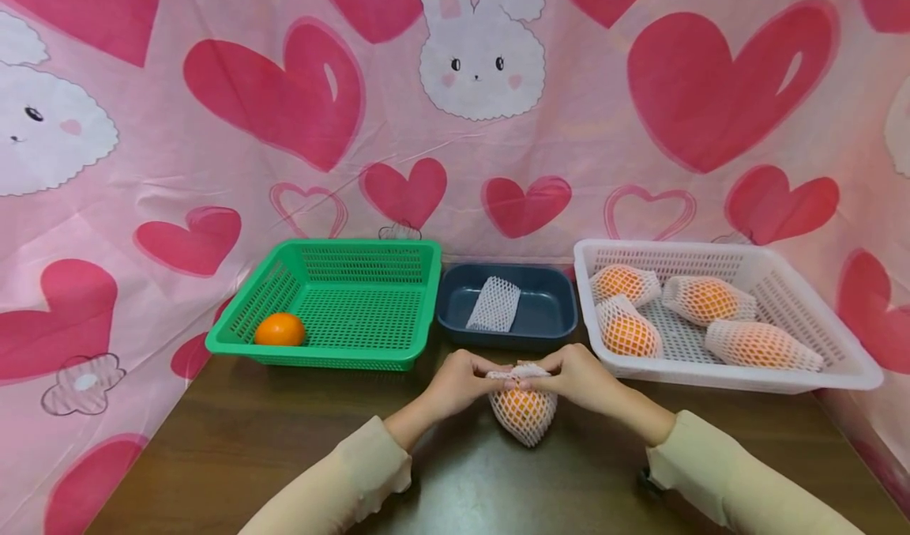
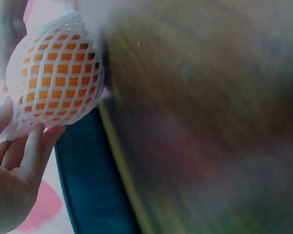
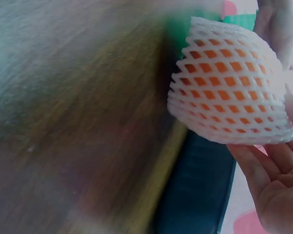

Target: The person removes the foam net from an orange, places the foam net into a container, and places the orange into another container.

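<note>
An orange (image 1: 524, 410) wrapped in a white foam net sleeve (image 2: 58, 80) is held between both hands at the front middle of the table. My left hand (image 1: 456, 381) pinches the upper edge of the sleeve from the left. On the other side my right hand (image 1: 581, 378) pinches that same edge, the two thumbs nearly meeting. Orange skin shows through the mesh (image 3: 229, 80) in both wrist views. The sleeve narrows to a point at its lower end in the head view.
A green basket (image 1: 419, 298) at left holds one bare orange (image 1: 280, 329). The dark blue tray (image 1: 547, 302) in the middle holds a flat foam net sleeve (image 1: 495, 304). At right, a white basket (image 1: 775, 262) contains several sleeved oranges (image 1: 711, 299). Behind hangs a pink heart-patterned cloth (image 1: 455, 148).
</note>
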A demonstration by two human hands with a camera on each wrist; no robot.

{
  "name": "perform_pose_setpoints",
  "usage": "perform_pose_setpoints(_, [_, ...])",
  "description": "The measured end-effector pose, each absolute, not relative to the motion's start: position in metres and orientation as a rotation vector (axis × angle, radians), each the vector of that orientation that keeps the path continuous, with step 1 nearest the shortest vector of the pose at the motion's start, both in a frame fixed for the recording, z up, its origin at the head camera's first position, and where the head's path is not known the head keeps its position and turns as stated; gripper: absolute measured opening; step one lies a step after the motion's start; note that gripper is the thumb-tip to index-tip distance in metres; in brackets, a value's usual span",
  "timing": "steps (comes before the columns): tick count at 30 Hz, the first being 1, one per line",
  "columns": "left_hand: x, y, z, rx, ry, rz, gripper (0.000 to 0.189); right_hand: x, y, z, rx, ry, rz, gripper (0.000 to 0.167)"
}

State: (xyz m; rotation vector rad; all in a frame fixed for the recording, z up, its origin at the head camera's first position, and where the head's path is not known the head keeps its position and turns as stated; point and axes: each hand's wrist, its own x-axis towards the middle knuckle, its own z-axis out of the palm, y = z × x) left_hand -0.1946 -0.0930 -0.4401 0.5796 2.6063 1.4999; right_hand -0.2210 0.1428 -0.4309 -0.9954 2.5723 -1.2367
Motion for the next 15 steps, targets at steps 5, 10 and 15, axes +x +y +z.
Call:
perform_pose_setpoints(5, [-0.197, -0.093, -0.437, 0.55, 2.69, 1.488, 0.016, -0.222, 0.137, -0.431, -1.085, 2.61, -1.276, 0.017])
perform_pose_setpoints(10, [-0.199, -0.096, -0.434, 0.545, 2.727, 1.519, 0.011, -0.22, 0.129, -0.437, -1.149, 2.656, -1.346, 0.017])
perform_pose_setpoints(15, [-0.2, -0.099, -0.432, 0.52, 2.701, 1.532, 0.013, -0.219, 0.125, -0.443, -1.237, 2.697, -1.359, 0.017])
